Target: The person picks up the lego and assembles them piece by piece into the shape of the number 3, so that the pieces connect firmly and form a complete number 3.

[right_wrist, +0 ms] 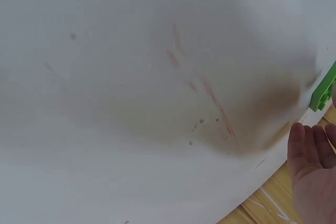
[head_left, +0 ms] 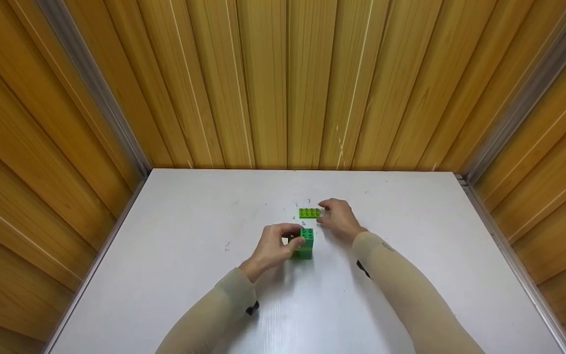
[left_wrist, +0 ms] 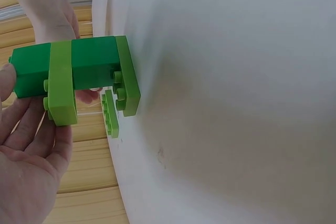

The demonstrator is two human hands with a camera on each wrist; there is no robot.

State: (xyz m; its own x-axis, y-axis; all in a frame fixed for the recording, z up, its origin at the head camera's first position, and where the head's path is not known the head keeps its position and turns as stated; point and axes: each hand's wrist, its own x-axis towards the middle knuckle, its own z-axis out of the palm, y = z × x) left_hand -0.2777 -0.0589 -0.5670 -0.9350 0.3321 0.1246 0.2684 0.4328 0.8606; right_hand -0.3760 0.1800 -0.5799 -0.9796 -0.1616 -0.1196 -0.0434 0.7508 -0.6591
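Observation:
A stack of building bricks stands on the white table, dark green and light green by turns. In the left wrist view, the stack shows studs on the light green pieces that jut out to one side. My left hand holds its upper part between thumb and fingers. Behind the stack lies a flat light green brick, studs up. Close to that brick's right end is my right hand, thumb and fingers spread apart. In the right wrist view, the right hand's fingers look fairly straight, with nothing held.
The white table carries small marks and scuffs. Wood-patterned panel walls rise behind it and at both sides, with grey metal strips in the corners.

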